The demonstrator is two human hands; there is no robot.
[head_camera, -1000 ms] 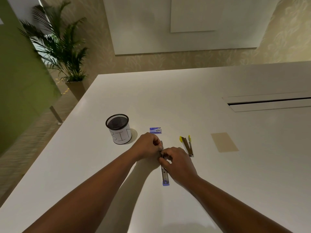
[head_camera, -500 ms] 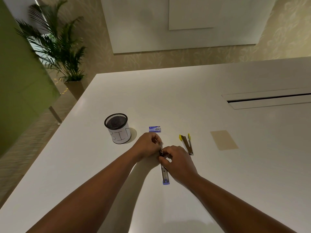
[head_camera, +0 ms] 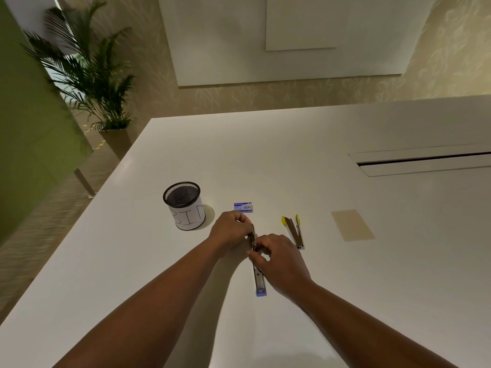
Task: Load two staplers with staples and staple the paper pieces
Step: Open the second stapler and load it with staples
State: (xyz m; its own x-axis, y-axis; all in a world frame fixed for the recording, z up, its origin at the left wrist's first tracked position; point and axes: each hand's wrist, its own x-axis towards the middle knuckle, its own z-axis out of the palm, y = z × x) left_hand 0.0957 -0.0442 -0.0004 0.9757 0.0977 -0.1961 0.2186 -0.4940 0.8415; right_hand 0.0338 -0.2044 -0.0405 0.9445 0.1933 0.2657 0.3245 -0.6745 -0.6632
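A blue-tipped stapler (head_camera: 259,280) lies opened out flat on the white table (head_camera: 345,274), its long axis pointing toward me. My left hand (head_camera: 230,229) grips its far arm, fingers curled round the metal. My right hand (head_camera: 276,258) pinches at the stapler's hinge area in the middle; what its fingertips hold is hidden. A yellow-tipped stapler (head_camera: 294,231) lies half open to the right. A small blue staple box (head_camera: 243,207) sits just beyond my left hand. A tan paper piece (head_camera: 352,224) lies flat further right.
A black mesh cup with a white label reading "BIN" (head_camera: 185,205) stands left of my hands. A recessed cable slot (head_camera: 422,162) runs across the table's right side. The table's left edge drops to carpet, with a potted palm (head_camera: 90,75) beyond.
Both hands stay on the blue-tipped stapler. My right hand has shifted its fingers slightly at the hinge. The camera has tilted a little.
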